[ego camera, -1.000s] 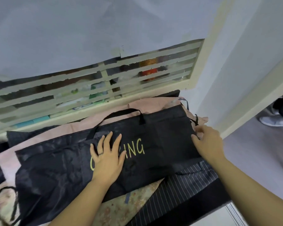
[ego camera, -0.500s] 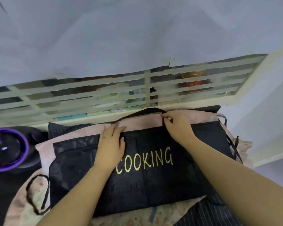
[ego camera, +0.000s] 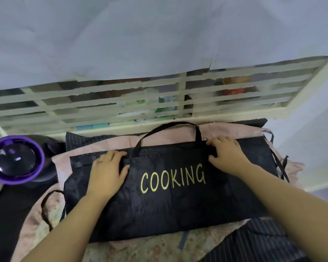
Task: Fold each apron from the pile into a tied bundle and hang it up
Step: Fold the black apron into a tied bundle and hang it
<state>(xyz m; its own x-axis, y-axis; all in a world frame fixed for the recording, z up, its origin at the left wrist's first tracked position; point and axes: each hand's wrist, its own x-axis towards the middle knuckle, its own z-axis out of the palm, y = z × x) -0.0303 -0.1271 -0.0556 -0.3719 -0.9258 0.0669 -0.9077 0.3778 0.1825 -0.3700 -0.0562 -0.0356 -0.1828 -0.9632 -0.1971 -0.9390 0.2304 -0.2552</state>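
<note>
Black fabric apron lettered COOKING in gold lies band-folded atop the apron pile; left hand presses it flat, fingers straight, likely pinning the fold; right hand bends its fingers over the hem by the black neck strap; pinch unclear.

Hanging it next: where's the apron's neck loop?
Head view, centre: the neck loop arches off the black apron's top edge, between left hand and right hand.
</note>
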